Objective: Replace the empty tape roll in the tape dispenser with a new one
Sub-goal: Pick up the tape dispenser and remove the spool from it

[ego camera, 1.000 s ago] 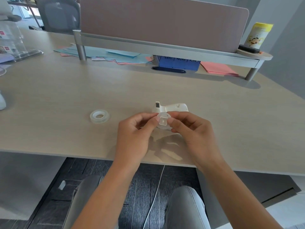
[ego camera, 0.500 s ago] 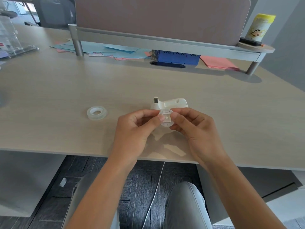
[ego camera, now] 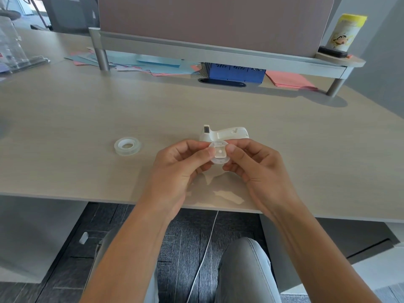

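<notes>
White plastic fills the grip: a person's left hand [ego camera: 177, 169] and right hand [ego camera: 258, 169] together pinch a small round spool core [ego camera: 219, 154] by its rim, thumb and fingertips of each hand clenched on opposite sides, just above the near edge of the pale wood worktop [ego camera: 65, 110]. The tape dispenser [ego camera: 225, 134] lies on the worktop immediately beyond the grip, its cutter end pointing up and to the left. The new tape roll [ego camera: 127, 145] (clear, lying flat) sits untouched well to the left of the grip, apart from both hands.

Judging by this, the old core is out of the dispenser and the fresh roll has not yet been fitted. The risks from here look modest but real: the core is small and smooth, and held so close to the worktop's near edge it could slip from the fingertips and drop to the floor between the knees. Reaching left for the roll one-handed would leave the core in a weaker pinch. The dispenser's cutter, just past the knuckles, could nick a finger on a careless reach
</notes>
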Available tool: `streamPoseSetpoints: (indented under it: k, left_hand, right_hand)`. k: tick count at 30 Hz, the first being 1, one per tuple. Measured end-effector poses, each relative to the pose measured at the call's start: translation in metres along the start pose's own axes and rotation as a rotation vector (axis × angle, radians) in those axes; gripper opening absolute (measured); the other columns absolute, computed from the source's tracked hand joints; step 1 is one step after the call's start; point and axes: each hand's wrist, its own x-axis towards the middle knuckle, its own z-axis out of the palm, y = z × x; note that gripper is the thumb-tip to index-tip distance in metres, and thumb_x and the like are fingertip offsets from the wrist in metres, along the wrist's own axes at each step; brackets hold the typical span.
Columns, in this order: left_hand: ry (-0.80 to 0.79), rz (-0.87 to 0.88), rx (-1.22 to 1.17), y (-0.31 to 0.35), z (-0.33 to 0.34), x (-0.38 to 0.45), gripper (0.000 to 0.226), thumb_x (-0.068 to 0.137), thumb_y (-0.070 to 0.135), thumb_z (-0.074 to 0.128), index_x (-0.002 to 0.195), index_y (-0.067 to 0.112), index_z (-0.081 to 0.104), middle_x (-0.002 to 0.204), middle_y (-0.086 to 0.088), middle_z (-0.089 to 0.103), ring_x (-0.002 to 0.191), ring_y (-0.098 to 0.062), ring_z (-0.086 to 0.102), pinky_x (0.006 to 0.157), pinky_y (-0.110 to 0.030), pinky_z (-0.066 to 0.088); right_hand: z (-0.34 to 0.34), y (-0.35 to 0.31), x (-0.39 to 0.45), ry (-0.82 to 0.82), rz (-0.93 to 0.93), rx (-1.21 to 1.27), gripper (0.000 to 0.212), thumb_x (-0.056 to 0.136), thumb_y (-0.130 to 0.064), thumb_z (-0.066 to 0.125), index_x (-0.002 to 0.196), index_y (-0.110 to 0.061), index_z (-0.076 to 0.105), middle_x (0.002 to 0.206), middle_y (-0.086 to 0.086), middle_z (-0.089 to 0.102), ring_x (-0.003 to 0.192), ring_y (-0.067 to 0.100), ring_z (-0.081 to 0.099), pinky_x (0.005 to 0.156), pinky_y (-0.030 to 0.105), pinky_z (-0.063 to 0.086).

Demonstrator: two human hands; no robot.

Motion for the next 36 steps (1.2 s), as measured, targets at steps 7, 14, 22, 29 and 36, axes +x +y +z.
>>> streamPoseSetpoints:
  k: [7, 14, 22, 29, 36]
  left_hand:
    - [-0.06, -0.09, -0.125, 0.003, 0.001, 0.003, 0.018, 0.071, 0.012, 0.077, 0.088, 0.006, 0.075, 0.085, -0.01, 0.078, 0.079, -0.017, 0.07, 0.075, -0.023, 0.058]
    - [-0.067, -0.106, -0.128, 0.004, 0.003, 0.002, 0.012, 0.07, 0.011, 0.077, 0.081, 0.008, 0.078, 0.086, -0.016, 0.071, 0.079, -0.02, 0.062, 0.075, -0.029, 0.047]
    - [-0.059, -0.138, -0.138, 0.005, 0.006, 0.003, 0.021, 0.071, 0.013, 0.076, 0.09, 0.004, 0.075, 0.08, -0.01, 0.069, 0.07, -0.015, 0.058, 0.068, -0.024, 0.048]
    - [-0.02, -0.167, -0.151, 0.005, 0.007, 0.006, 0.014, 0.081, 0.009, 0.074, 0.094, 0.003, 0.073, 0.08, -0.009, 0.069, 0.07, -0.015, 0.057, 0.068, -0.026, 0.045]
    - [0.11, -0.148, -0.121, 0.007, 0.009, 0.0, 0.002, 0.088, 0.004, 0.074, 0.086, 0.005, 0.075, 0.077, -0.01, 0.065, 0.068, -0.015, 0.058, 0.066, -0.025, 0.048]
  right_hand:
    - [-0.002, 0.003, 0.003, -0.033, 0.031, 0.086, 0.054, 0.07, -0.045, 0.09, 0.105, -0.004, 0.08, 0.097, 0.027, 0.065, 0.086, 0.032, 0.058, 0.087, 0.047, 0.047]
    - [-0.002, 0.003, 0.003, -0.037, 0.035, 0.136, 0.068, 0.074, -0.04, 0.087, 0.113, 0.014, 0.071, 0.103, 0.033, 0.063, 0.094, 0.038, 0.055, 0.087, 0.044, 0.047]
    - [0.002, -0.005, 0.003, -0.042, 0.06, 0.17, 0.066, 0.075, -0.031, 0.081, 0.117, 0.018, 0.068, 0.104, 0.033, 0.061, 0.091, 0.036, 0.053, 0.08, 0.035, 0.052]
    - [0.006, -0.008, 0.003, 0.014, 0.058, 0.089, 0.02, 0.096, -0.012, 0.071, 0.108, 0.002, 0.076, 0.089, 0.022, 0.066, 0.07, 0.016, 0.059, 0.074, 0.031, 0.052]
    - [0.011, -0.013, -0.008, 0.021, -0.304, -0.435, 0.02, 0.095, -0.011, 0.076, 0.112, -0.021, 0.08, 0.11, 0.003, 0.075, 0.089, 0.006, 0.07, 0.084, 0.025, 0.058]
